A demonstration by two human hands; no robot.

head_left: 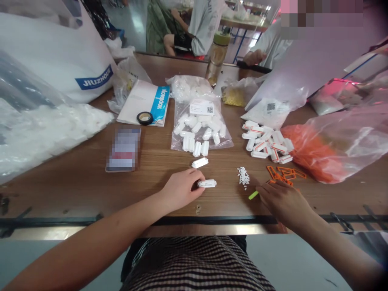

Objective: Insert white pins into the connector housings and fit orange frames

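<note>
My left hand (183,186) is closed on one end of a small white plastic housing (207,184), pinched between thumb and fingers just above the table. Behind it lies another white housing (200,163). My right hand (280,199) is at the near side of a loose pile of thin orange plastic frames (290,173), its fingers curled together. From under those fingers sticks out the tip of a lime-green stick-like tool (253,195); the rest is hidden. Between the hands is a small heap of tiny white pieces (243,176).
A clear bag (176,137) spills white housings at centre. Orange-striped housings (268,141) are piled beside a bag of orange parts (321,161). A phone (123,149), notebook (130,103), black tape roll (144,118) and bottle (217,56) stand around. Co-workers (206,24) sit opposite.
</note>
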